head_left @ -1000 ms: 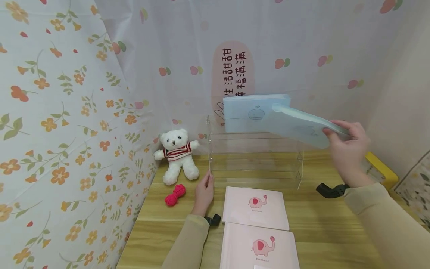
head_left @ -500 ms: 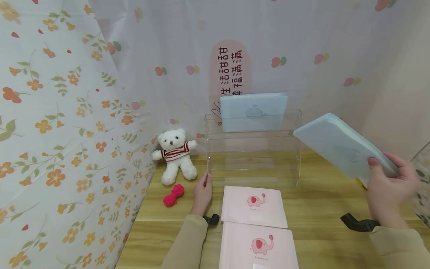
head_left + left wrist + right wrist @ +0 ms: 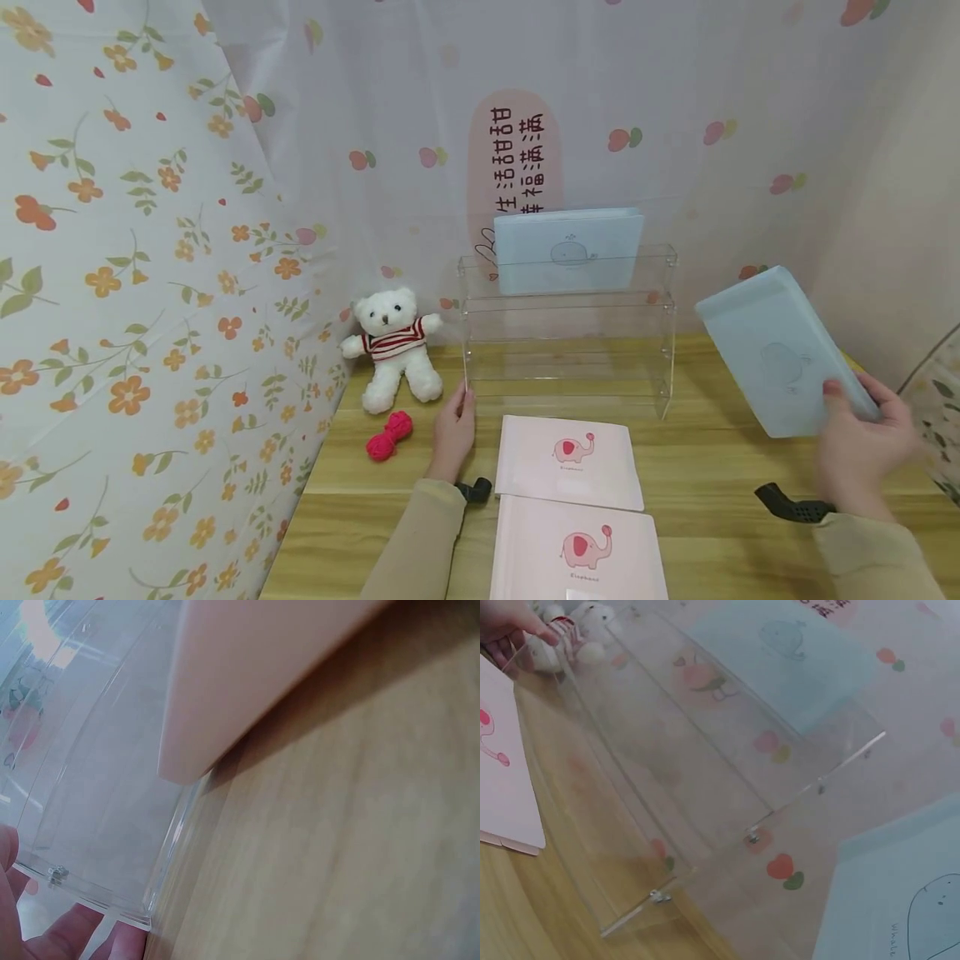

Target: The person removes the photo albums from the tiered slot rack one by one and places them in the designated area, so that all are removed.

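My left hand [image 3: 454,427] grips the lower left side panel of a clear acrylic tiered rack [image 3: 670,367]. In the left wrist view its fingers [image 3: 66,930] curl round the panel's edge. Out to the right of the rack, my right hand [image 3: 866,446] holds a light blue notebook [image 3: 772,354] by its edge, thumb on the whale-print cover. That notebook hangs tilted above the table. Another blue whale notebook [image 3: 540,242] stands in the rack's top tier. Two pink elephant notebooks, a farther one [image 3: 528,454] and a nearer one [image 3: 528,550], lie flat before the rack.
A white teddy bear [image 3: 395,379] in a striped shirt sits left of the rack. Before it lies a bundle of red yarn [image 3: 390,436]. Patterned curtains [image 3: 405,100] hang behind and to the left of the wooden table [image 3: 352,517].
My right hand has carried its blue notebook away from the rack's top, right and downward, and tipped it steeper. My left hand stays on the rack's side.
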{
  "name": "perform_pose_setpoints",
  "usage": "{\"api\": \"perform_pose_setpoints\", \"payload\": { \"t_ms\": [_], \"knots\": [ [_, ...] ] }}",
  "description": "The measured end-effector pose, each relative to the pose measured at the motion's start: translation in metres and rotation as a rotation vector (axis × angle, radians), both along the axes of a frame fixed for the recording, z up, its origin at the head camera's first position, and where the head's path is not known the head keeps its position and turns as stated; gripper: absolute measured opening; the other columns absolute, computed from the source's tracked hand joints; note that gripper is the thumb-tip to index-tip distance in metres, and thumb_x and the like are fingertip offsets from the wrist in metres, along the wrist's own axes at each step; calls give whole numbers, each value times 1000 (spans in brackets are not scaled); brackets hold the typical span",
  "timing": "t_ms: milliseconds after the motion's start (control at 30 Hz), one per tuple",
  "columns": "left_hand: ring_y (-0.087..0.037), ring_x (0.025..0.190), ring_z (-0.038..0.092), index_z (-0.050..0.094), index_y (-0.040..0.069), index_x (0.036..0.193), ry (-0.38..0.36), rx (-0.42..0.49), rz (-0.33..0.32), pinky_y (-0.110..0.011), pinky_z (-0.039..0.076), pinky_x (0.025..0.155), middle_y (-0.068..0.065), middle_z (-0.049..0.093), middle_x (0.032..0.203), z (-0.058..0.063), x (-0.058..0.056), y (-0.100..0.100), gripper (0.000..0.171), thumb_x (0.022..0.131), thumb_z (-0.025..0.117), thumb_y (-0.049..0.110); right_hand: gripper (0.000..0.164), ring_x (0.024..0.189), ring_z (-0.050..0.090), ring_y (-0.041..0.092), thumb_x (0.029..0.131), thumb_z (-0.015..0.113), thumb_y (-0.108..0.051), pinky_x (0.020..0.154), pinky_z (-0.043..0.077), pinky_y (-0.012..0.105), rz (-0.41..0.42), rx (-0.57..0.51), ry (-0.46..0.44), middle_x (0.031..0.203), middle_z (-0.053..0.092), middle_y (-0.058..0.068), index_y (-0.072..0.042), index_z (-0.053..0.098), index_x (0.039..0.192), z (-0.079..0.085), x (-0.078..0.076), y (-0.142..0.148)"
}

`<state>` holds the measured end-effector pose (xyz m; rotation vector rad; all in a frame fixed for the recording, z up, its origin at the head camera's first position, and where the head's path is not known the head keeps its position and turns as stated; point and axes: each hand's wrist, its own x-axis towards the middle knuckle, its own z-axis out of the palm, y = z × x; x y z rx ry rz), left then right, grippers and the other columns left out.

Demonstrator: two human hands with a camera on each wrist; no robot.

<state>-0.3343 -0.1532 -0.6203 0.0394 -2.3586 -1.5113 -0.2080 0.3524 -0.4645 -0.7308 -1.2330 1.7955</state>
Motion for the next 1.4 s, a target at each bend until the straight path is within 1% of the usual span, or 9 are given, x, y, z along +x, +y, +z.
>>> {"api": "perform_pose_setpoints", "payload": {
  "t_ms": [233,500,567,700,833,1000,1067,1233,1400],
  "knots": [
    [-15,113,74,63,32,157,1,3,-7,-41,61,93,-4,79,137,6,4,1,52,113,55,57,47,118,58,3,91,92,-17,78,50,8,83,-48,-165,128,63,-18,-21,79,135,-15,-22,1],
    [-27,115,75,63,16,157,23,18,-39,-51,61,97,-15,77,141,28,20,5,54,115,54,48,49,97,59,2,94,88,-18,59,51,11,165,-76,-242,117,59,-18,-23,76,141,-21,-43,-1],
    [-26,115,76,63,16,157,27,24,-40,-49,62,96,-14,76,141,25,19,4,54,115,54,49,48,94,60,2,95,87,-18,57,52,11,184,-71,-262,116,58,-17,-24,76,141,-22,-48,0],
    [-14,113,75,64,29,157,1,11,-14,-38,61,94,-4,78,139,8,6,1,51,113,56,55,46,92,60,2,96,86,-19,57,53,12,224,-68,-293,117,57,-16,-25,75,141,-25,-58,2],
    [-11,112,75,64,36,156,-8,20,-2,-36,61,93,0,79,138,-3,-1,0,49,112,57,57,47,93,58,3,100,82,-18,57,52,12,254,-57,-332,117,54,-17,-24,72,145,-27,-64,3],
    [-22,112,77,67,23,154,43,6,0,-43,62,93,-10,79,138,16,12,5,50,114,57,51,52,95,53,2,105,74,-22,58,49,10,278,-20,-403,119,49,-20,-26,64,156,-28,-65,7],
    [-28,116,77,65,19,155,20,22,-9,-49,61,98,-13,77,141,27,18,7,49,115,57,45,53,97,52,2,106,71,-25,59,48,9,288,21,-443,126,48,-21,-26,61,159,-29,-67,10],
    [-24,121,74,64,23,157,-52,35,4,-48,59,105,-4,75,145,29,16,8,47,114,58,42,55,100,48,-1,109,66,-30,76,49,13,305,149,-555,167,40,-1,-29,56,163,-32,-71,16],
    [-30,120,75,63,17,157,-19,29,-12,-53,59,103,-11,75,144,32,21,8,49,115,57,41,56,118,50,4,109,67,-36,100,53,24,294,251,-617,175,34,6,-33,54,164,-38,-74,19]
  ]
}}
